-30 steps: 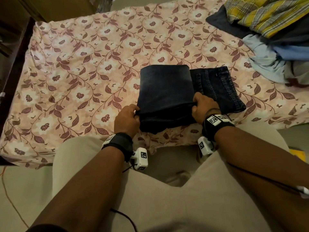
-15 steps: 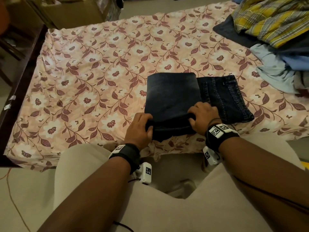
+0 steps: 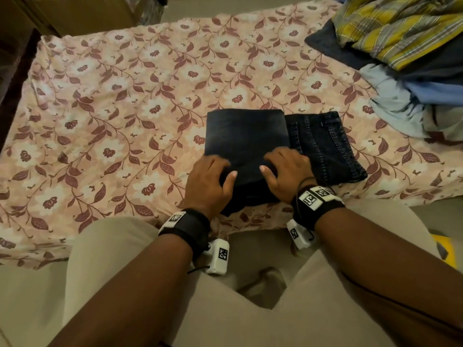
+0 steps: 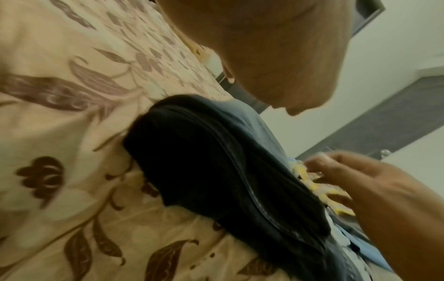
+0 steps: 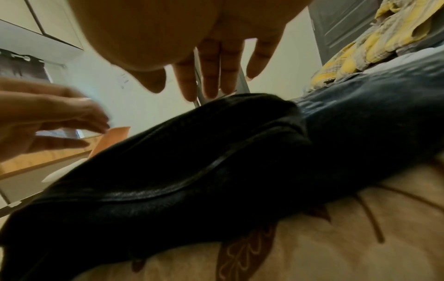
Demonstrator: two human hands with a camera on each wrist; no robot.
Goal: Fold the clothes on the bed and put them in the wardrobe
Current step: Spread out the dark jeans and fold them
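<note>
A pair of dark blue jeans (image 3: pixel 248 136) lies folded into a thick rectangle near the front edge of the bed (image 3: pixel 125 108), its waistband part sticking out to the right. My left hand (image 3: pixel 210 181) rests on the near left corner of the fold, thumb on top. My right hand (image 3: pixel 285 171) lies over the near right part. In the right wrist view my right hand's fingers (image 5: pixel 211 76) are straight just above the jeans (image 5: pixel 216 161), and my left hand (image 5: pixel 48 121) shows spread fingers. Neither hand grips the cloth.
A pile of unfolded clothes sits at the bed's far right: a yellow plaid shirt (image 3: pixel 400 33) on dark and light blue garments (image 3: pixel 400 101). My knees in beige trousers (image 3: pixel 112 271) are against the bed's edge. Dark wooden furniture (image 3: pixel 12 58) stands at the left.
Both hands have let go of the jeans' near edge, which they were gripping, and have moved up onto the top of the fold with fingers straightened.
</note>
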